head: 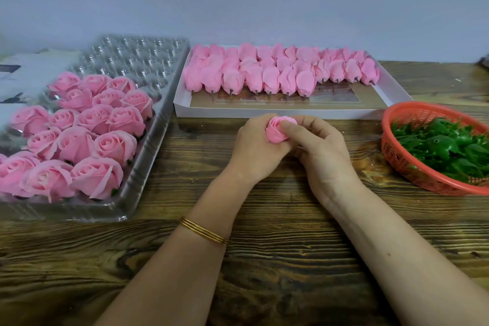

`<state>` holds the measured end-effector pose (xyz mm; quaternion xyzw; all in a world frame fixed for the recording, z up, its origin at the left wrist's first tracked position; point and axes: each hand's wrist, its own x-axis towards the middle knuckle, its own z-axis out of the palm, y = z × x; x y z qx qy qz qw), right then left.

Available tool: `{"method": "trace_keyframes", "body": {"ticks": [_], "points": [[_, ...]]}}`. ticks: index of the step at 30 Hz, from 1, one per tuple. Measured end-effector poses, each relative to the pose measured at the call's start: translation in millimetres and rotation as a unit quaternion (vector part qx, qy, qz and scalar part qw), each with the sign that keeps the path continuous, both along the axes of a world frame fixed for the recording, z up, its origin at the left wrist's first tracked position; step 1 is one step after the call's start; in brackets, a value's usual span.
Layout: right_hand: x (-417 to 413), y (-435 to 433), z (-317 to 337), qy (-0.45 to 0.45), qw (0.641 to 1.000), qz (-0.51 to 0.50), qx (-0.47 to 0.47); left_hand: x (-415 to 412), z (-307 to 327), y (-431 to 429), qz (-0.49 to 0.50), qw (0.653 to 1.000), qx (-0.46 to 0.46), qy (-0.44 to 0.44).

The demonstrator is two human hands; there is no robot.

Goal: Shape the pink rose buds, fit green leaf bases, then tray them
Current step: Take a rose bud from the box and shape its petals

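Both hands meet over the middle of the wooden table [264, 259], just in front of the white box [264, 113]. Between them they hold one pink rose bud [276, 132], raised a little above the wood, with its spiral of petals facing up towards the camera. The left hand [255, 148] curls round the bud from the left and cups its side and underside. The right hand [322, 151] grips it from the right, with the thumb [289, 126] pressed across the outer petals and the other fingers bent underneath. Whether a green base is already fitted under this bud cannot be seen, because the hands hide it. Thin gold bangles [203, 231] sit on the left wrist.

On the left of the table lies a clear plastic tray [143, 58]. Its near part is filled with opened pink roses [79, 135] set close together, and bare cups show at its far end. Some white paper [26, 71] lies beyond the tray's left edge. The white box behind the hands holds rows of closed pink buds [277, 74] lying on their sides, with their short dark stems pointing towards the person. To the right, a red plastic basket [397, 156] holds a heap of green leaf bases [447, 148]. A plain pale wall stands behind the table
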<state>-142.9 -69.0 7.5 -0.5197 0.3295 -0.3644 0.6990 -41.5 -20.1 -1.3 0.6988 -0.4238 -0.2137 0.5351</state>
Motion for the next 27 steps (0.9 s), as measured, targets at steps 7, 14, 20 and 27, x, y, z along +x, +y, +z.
{"method": "trace_keyframes", "body": {"ticks": [7, 14, 20, 27], "points": [[-0.3, -2.2, 0.4, -0.003, 1.000, 0.000, 0.010, -2.1, 0.5, 0.2, 0.010, 1.000, -0.024, -0.011], [-1.0, -1.2, -1.2, -0.012, 1.000, 0.018, -0.004, -0.7, -1.8, -0.4, 0.008, 0.999, -0.023, -0.031], [2.0, -6.1, -3.8, -0.036, 0.999, 0.013, 0.035, -1.2, -1.2, -1.3, 0.025, 0.999, -0.035, 0.023], [2.5, 0.1, -8.5, 0.061, 0.992, 0.030, -0.111, -6.8, 7.2, -2.4, 0.050, 0.963, -0.128, 0.232]]}}
